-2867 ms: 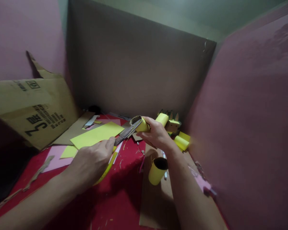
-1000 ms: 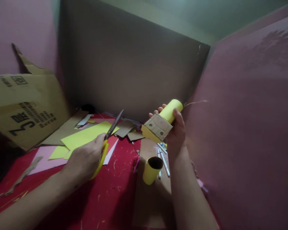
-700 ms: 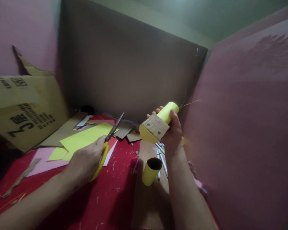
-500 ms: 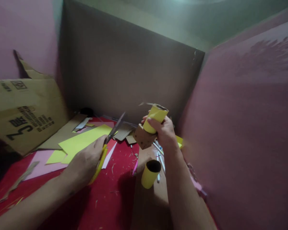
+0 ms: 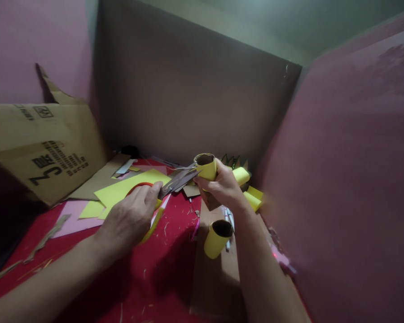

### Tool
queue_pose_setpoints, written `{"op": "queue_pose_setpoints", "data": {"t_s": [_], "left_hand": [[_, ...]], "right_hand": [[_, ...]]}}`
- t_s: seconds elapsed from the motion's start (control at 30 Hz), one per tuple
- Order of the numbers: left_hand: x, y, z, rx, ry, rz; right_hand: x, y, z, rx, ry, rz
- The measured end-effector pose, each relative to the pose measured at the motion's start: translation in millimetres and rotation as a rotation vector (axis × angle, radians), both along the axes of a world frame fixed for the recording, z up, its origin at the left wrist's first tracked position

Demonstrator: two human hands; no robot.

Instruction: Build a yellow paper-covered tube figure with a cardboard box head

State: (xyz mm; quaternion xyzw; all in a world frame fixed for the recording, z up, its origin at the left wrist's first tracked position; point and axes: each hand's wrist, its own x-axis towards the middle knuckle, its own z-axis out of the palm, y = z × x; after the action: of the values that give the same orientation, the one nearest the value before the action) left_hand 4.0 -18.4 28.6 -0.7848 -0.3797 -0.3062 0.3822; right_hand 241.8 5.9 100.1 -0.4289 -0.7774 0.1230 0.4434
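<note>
My left hand (image 5: 133, 213) is closed around the handles of a pair of scissors (image 5: 177, 181), whose blades are spread and reach the rim of a cardboard tube (image 5: 207, 168) wrapped in yellow paper. That tube is gripped by my right hand (image 5: 224, 184), its open end tilted up toward me. A brown cardboard piece (image 5: 211, 201) shows below the right hand, partly hidden. Nearer to me, a second yellow-wrapped tube (image 5: 215, 242) stands on a cardboard strip (image 5: 212, 291).
Yellow paper sheets (image 5: 121, 192) and pink paper (image 5: 70, 224) lie at left, before a large cardboard box (image 5: 47, 148). Markers (image 5: 228, 217) lie behind the standing tube. More yellow rolls (image 5: 241, 176) and green-edged pointed pieces (image 5: 234, 161) sit beyond my right hand. Scraps dot the red surface (image 5: 168, 269).
The scissors have moved right and opened, their blades now at the tube's rim. My right hand has turned the tube and brought it slightly left, its open end now facing me.
</note>
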Motion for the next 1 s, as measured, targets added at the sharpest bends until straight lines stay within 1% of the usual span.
{"op": "queue_pose_setpoints", "data": {"t_s": [0.1,0.3,0.43,0.6,0.8,1.0], "left_hand": [[2,-1,0.7,0.018,0.015,0.005],[4,-2,1.9,-0.012,0.027,-0.012],[7,-4,4.0,0.013,0.029,-0.038],[7,-6,0.7,-0.037,0.013,-0.055],[5,-6,-6.8,-0.139,-0.017,0.003],[5,-2,-13.5,-0.16,-0.042,0.017]], "right_hand": [[-1,-2,1.5,-0.035,-0.027,-0.026],[-6,-6,6.2,-0.04,-0.174,-0.079],[-10,-4,4.0,-0.029,-0.309,-0.16],[-15,-1,-0.1,-0.021,-0.441,-0.201],[-16,0,0.6,-0.015,-0.415,-0.258],[-19,-1,0.0,-0.014,-0.449,-0.269]]}}
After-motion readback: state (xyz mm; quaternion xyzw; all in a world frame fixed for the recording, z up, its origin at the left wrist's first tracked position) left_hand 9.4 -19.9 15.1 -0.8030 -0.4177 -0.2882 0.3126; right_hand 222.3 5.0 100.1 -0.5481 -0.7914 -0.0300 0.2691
